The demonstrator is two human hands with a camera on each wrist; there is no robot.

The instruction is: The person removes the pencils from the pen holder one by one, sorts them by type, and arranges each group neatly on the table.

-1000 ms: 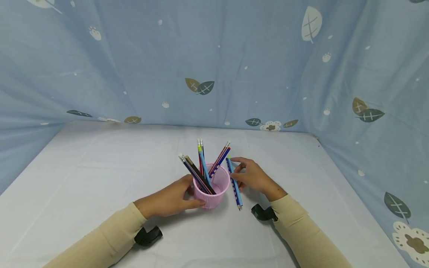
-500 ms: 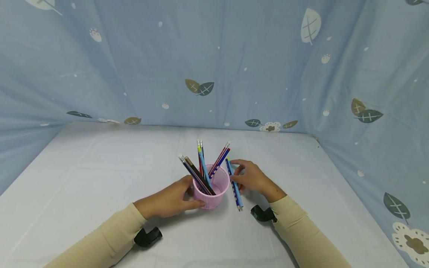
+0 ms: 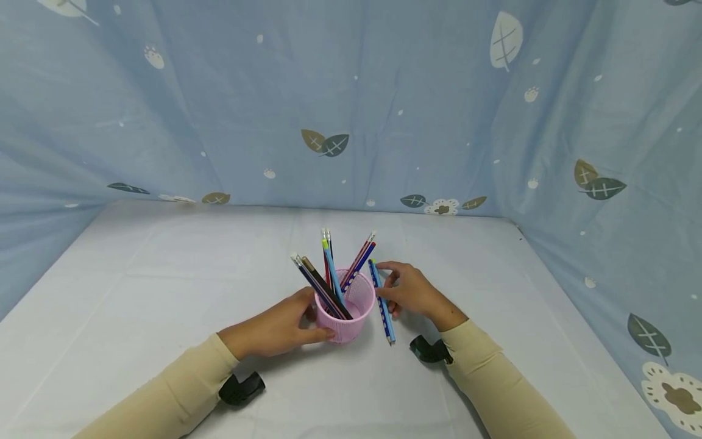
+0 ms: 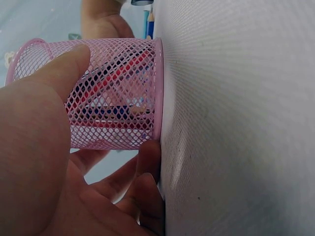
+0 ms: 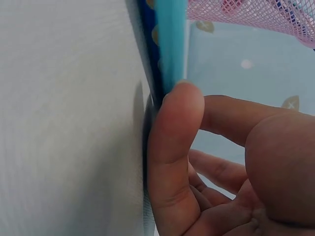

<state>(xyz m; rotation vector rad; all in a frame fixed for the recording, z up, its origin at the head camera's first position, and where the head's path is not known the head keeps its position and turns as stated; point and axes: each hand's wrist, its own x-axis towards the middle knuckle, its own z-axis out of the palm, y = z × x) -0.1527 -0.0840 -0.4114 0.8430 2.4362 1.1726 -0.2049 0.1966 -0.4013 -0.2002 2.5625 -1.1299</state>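
the right hand (image 3: 414,291) has its grip on the loose light blue pencil (image 5: 171,44), pinching it between the thumb and the bent fingers. a dark blue pencil (image 3: 385,321) with pale spots lies alongside, touching it or nearly so, its sharpened point turned towards the person. both lie on the worktop (image 3: 340,402), just beside the pink mesh cup (image 3: 344,331), on the right-hand side.

the left hand (image 3: 276,326) holds that cup, its grip curled about the wall: thumb across the near side, fingers round the other side, some fingertips low by the base rim, close to the worktop. the cup stands upright.

inside it, dark pencils (image 3: 315,283) with white eraser ends lean left next to a brownish-black pencil (image 3: 329,291) with a gold end. towards the middle is a pale blue pencil (image 3: 333,271) with a yellow-green end. a reddish pencil (image 3: 359,256) and a blue spotted pencil (image 3: 361,265) with a red end lean right. through the mesh, in the left wrist view, a sharpened end shows near the base.

farther out, beige sleeves (image 3: 499,372) cover both forearms, with a black curved piece (image 3: 242,389) at each wrist. behind the white worktop hangs a blue cloth (image 3: 230,91) printed with leaves, flowers and paw marks.
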